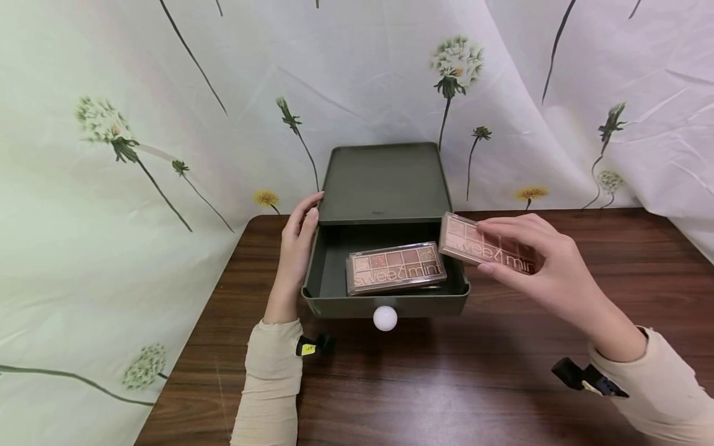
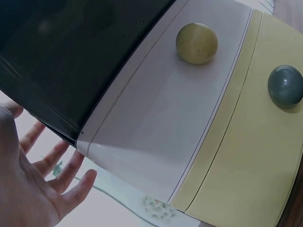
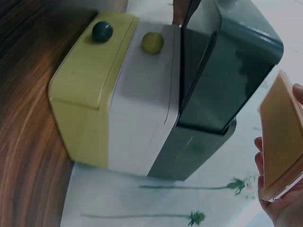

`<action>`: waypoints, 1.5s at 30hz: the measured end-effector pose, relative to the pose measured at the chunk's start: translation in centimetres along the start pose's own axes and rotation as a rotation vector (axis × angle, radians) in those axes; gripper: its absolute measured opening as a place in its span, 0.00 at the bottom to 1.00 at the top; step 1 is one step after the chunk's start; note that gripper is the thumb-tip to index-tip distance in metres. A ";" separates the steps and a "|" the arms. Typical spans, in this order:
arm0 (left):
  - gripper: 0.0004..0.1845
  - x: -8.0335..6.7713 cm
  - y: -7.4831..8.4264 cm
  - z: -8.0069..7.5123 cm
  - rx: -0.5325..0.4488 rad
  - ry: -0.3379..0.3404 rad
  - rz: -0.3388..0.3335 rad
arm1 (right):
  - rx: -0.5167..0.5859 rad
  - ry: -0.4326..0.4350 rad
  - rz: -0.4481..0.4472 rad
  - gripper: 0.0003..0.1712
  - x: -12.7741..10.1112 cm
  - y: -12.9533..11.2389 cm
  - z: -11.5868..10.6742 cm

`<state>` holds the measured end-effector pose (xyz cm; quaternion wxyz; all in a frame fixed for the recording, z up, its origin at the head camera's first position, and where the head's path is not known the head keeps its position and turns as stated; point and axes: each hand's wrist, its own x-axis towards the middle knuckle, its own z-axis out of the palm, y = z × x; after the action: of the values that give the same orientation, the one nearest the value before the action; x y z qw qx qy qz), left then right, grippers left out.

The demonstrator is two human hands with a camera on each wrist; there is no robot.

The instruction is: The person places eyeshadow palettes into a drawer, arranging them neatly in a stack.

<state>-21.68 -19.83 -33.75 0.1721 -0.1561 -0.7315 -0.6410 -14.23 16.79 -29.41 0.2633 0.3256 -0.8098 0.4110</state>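
A dark green drawer unit stands at the back of the wooden table, its top drawer pulled out. Inside lies an eyeshadow palette printed "sweet mint". My right hand pinches a second, matching palette just above the drawer's right rim; in the right wrist view this palette is seen edge-on. With straight fingers, my left hand rests against the unit's left side. The left wrist view has that hand spread beside the dark drawer.
A white round knob sticks out from the drawer front. Under the green drawer sit a white drawer with a yellow knob and a yellow drawer with a green knob. A floral cloth hangs behind and left.
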 end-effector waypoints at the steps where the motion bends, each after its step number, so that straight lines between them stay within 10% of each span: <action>1: 0.23 0.0 0.0 0.0 0.002 0.000 0.002 | 0.008 -0.006 -0.006 0.37 0.2 -0.2 0.2; 20: 0.22 -0.1 0.1 0.0 -0.010 -0.003 0.007 | 0.117 -0.171 -0.056 0.31 3.4 -2.6 4.6; 45: 0.22 0.0 0.0 0.0 -0.014 -0.006 0.009 | -0.031 -0.540 -0.047 0.24 6.4 -3.5 7.2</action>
<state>-21.70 -19.85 -33.69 0.1717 -0.1627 -0.7267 -0.6449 -16.95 7.20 -27.00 0.0524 0.4382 -0.8489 0.2908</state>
